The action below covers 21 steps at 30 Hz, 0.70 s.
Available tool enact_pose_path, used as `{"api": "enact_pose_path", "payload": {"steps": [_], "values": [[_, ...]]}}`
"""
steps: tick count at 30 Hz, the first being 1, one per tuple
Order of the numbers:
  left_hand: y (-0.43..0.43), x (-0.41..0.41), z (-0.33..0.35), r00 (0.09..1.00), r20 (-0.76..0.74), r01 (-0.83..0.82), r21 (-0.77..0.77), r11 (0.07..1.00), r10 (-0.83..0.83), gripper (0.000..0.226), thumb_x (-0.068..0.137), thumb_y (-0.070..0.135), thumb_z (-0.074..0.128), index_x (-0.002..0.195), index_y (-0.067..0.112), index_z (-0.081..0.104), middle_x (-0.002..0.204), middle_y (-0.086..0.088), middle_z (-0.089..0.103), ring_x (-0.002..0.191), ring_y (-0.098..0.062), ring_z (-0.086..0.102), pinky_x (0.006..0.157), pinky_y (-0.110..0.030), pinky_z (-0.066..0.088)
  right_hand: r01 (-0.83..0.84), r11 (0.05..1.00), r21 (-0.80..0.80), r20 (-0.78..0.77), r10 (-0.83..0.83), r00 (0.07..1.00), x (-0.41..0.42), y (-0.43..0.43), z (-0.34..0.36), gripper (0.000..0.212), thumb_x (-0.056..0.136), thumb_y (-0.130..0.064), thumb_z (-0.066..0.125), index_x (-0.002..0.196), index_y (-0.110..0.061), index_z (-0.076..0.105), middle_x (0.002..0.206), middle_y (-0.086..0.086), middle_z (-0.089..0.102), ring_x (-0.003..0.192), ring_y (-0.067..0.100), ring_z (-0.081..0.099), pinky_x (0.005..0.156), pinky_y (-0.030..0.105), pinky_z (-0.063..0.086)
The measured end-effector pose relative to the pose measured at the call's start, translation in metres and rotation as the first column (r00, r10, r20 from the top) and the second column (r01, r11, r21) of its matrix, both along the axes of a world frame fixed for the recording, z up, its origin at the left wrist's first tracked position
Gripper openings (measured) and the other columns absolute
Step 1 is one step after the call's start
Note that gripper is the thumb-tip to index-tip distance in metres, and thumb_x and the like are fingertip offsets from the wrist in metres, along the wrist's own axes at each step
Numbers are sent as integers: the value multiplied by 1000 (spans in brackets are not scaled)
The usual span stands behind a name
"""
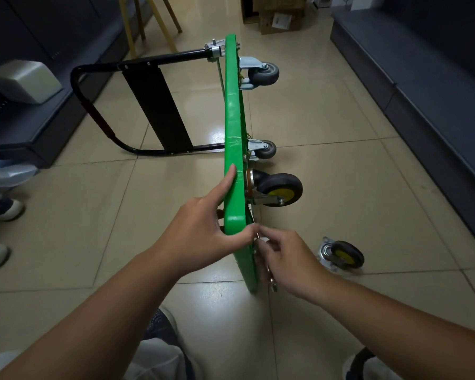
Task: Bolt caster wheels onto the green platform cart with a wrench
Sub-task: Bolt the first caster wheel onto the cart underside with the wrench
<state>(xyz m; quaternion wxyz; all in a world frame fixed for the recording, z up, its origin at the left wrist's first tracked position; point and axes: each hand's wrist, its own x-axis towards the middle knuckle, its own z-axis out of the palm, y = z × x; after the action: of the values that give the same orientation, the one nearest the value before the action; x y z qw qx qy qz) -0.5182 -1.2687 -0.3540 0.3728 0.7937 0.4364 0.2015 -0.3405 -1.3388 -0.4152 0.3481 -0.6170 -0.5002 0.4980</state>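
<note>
— Green cart (233,127) stands on edge on our tiles (327,119); our left hand (203,231) clasps its near rim.
— Our right hand (288,259) pinches the wrench (272,282) underneath; a loose caster (340,255) lies beside.

Dim indoor light from overhead: two pale patches of glare lie on the glossy floor (327,127), one just left of the green cart (232,127) farther off, one by its near end. The corners fall to dark, and the furniture (436,78) along the left and right sides loses nearly all detail. The tile joints (340,142) bow toward the edges, a wide-angle stretch. The right hand (285,259) and the wrench (271,279) it pinches look slightly smeared; the far background is soft.
</note>
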Motion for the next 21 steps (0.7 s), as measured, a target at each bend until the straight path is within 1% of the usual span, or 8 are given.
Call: {"api": "enact_pose_path", "payload": {"steps": [2,5,7,11,14,16,18,21], "values": [[1,0,-1,1000,4,-3,13,1000,3,105,74,60,74,159,52,12,120,12,71,97,-4,72,83,-34,63,37,996,76,-16,-36,999,-5,-4,-25,44,105,-15,48,145,-34,51,83,9,69,60,10,64,54,24,50],[1,0,-1,1000,12,2,9,1000,-2,105,73,60,73,160,49,13,121,13,70,99,-4,72,83,-33,63,76,969,237,108,-104,989,-7,-1,-60,50,104,-16,51,149,-36,45,103,-12,67,87,-8,63,75,11,47],[1,0,-1,1000,13,7,1,1000,-7,106,73,61,73,159,49,14,121,19,66,102,-1,70,82,-31,63,68,938,341,175,-134,975,-3,8,-76,54,103,-14,52,150,-38,41,119,-9,66,106,-4,61,88,8,45],[1,1,0,1000,12,9,8,1000,-9,106,71,65,72,159,50,16,117,31,59,103,0,70,84,-32,63,-72,891,448,381,-117,917,13,16,-98,68,102,-13,54,152,-49,27,117,4,65,99,20,65,83,34,55],[2,1,-1,1000,22,4,-1,1000,-4,106,70,66,73,159,49,17,119,23,65,105,2,69,88,-32,61,-190,897,398,415,8,910,31,3,-94,60,100,-12,57,151,-37,40,122,1,67,107,10,64,91,23,51],[2,2,2,1000,23,6,-3,1000,-6,108,68,68,72,159,49,16,123,22,63,109,5,66,91,-29,60,-132,936,326,340,14,940,43,-6,-76,50,98,-11,60,141,-37,52,99,-2,71,88,2,67,82,19,53],[1,3,3,1000,22,5,2,1000,-5,109,67,71,71,159,49,17,127,19,63,113,3,65,92,-30,60,33,985,167,159,-60,986,46,-10,-48,42,99,-11,60,130,-39,61,74,8,69,64,14,68,70,34,61],[1,3,3,1000,28,3,-1,1000,-3,109,66,72,70,159,50,17,132,18,61,117,-2,64,91,-33,60,238,968,-85,-201,-250,947,35,-13,-6,30,100,-10,58,127,-21,65,73,19,61,47,27,61,53,42,61]]}}
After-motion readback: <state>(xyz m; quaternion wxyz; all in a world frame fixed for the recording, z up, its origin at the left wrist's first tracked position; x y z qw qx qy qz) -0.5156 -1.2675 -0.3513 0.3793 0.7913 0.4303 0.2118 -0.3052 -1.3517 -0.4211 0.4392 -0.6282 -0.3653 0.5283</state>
